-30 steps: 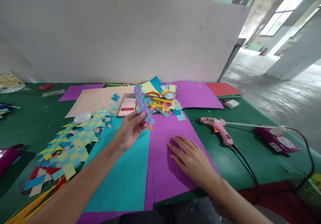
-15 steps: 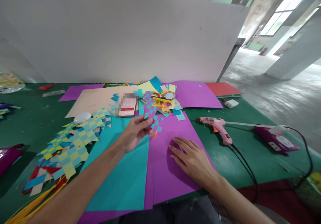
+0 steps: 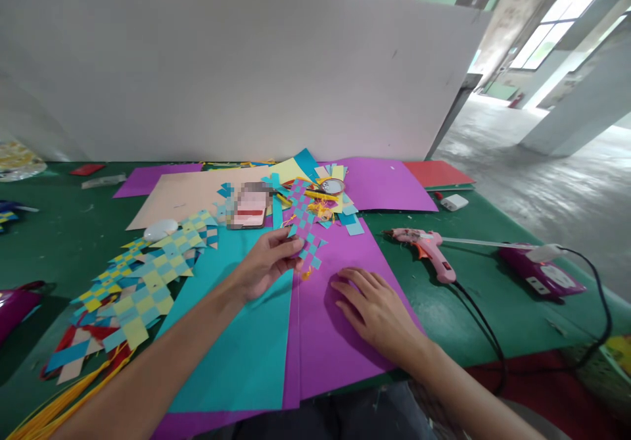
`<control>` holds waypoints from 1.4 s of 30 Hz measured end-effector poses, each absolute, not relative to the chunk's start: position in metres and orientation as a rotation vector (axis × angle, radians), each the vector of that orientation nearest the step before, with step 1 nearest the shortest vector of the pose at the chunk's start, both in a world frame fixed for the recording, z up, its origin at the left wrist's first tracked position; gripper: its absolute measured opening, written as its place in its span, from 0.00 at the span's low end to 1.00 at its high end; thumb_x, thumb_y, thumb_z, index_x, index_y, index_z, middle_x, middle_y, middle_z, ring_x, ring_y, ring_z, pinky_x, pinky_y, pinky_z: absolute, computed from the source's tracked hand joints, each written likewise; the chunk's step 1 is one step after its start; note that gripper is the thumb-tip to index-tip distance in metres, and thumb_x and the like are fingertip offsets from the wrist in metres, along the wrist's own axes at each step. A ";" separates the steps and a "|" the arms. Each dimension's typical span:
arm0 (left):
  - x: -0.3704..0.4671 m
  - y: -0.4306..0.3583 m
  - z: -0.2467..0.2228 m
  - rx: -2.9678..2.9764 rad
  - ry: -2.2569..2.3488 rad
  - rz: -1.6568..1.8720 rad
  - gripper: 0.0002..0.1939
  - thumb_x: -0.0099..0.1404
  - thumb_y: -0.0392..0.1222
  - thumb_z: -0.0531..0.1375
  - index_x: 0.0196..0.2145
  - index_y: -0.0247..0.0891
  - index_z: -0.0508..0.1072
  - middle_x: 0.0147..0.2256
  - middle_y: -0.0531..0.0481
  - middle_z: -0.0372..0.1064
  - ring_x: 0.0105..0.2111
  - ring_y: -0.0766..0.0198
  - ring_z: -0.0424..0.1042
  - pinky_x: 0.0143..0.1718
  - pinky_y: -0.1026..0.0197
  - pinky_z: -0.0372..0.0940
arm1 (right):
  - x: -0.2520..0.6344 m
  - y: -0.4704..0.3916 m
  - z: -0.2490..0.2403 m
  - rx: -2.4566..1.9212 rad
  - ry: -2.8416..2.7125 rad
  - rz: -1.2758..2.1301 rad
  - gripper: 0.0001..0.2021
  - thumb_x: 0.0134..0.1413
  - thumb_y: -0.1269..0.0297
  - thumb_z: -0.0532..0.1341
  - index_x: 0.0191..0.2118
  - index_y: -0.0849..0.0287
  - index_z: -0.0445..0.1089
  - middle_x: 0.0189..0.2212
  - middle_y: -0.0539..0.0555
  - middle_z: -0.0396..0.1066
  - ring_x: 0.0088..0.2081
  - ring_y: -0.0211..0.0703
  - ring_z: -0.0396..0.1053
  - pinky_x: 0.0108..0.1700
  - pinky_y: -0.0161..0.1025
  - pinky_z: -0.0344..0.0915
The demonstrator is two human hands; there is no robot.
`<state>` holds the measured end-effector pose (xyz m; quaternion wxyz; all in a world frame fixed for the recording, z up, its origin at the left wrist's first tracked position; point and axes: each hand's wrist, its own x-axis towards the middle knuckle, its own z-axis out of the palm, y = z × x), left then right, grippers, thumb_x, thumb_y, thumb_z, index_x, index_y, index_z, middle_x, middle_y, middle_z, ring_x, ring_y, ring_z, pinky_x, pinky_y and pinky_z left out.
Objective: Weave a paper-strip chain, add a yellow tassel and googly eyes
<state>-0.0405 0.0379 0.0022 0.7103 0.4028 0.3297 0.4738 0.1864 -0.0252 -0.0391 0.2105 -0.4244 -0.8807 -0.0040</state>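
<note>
My left hand [image 3: 270,262] pinches a woven paper strip [image 3: 302,214], checked in purple and light blue, between thumb and fingers. The strip is held up above the sheets, and a bit of yellow cord [image 3: 306,274] shows by its lower end. My right hand [image 3: 377,308] rests palm down with its fingers stretched out on a purple sheet [image 3: 340,374], holding nothing. Under my left forearm lies a teal sheet [image 3: 241,361], beside the purple one.
Woven yellow-and-blue paper pieces [image 3: 152,282] are heaped at the left, near yellow tassels [image 3: 73,394]. A phone [image 3: 251,208], tape roll [image 3: 332,186] and yellow threads [image 3: 321,211] lie behind my hands. At right are a pink glue gun [image 3: 434,256] and a purple power strip [image 3: 547,275] with cords.
The woven strip has tilted and shifted slightly right and downward in my left hand. My right hand stays in place on the purple sheet.
</note>
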 end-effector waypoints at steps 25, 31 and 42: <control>-0.041 0.039 0.000 0.914 0.696 1.026 0.09 0.53 0.38 0.69 0.26 0.34 0.72 0.25 0.56 0.66 0.20 0.73 0.66 0.21 0.69 0.64 | 0.190 -0.027 -0.043 -1.154 -2.411 0.114 0.12 0.62 0.67 0.54 0.48 0.56 0.70 0.51 0.56 0.69 0.53 0.48 0.64 0.54 0.49 0.64; -0.040 0.039 0.000 0.900 0.717 1.031 0.11 0.52 0.38 0.70 0.25 0.34 0.71 0.23 0.56 0.65 0.20 0.73 0.66 0.20 0.70 0.64 | 0.190 -0.027 -0.042 -1.164 -2.435 0.094 0.14 0.63 0.66 0.53 0.51 0.56 0.70 0.51 0.57 0.69 0.54 0.48 0.64 0.55 0.48 0.64; -0.041 0.039 -0.001 0.905 0.686 1.031 0.10 0.53 0.37 0.69 0.26 0.33 0.71 0.24 0.57 0.65 0.20 0.74 0.66 0.20 0.70 0.66 | 0.187 -0.025 -0.041 -1.250 -2.523 0.014 0.22 0.63 0.66 0.51 0.61 0.64 0.59 0.54 0.62 0.66 0.54 0.52 0.63 0.54 0.51 0.64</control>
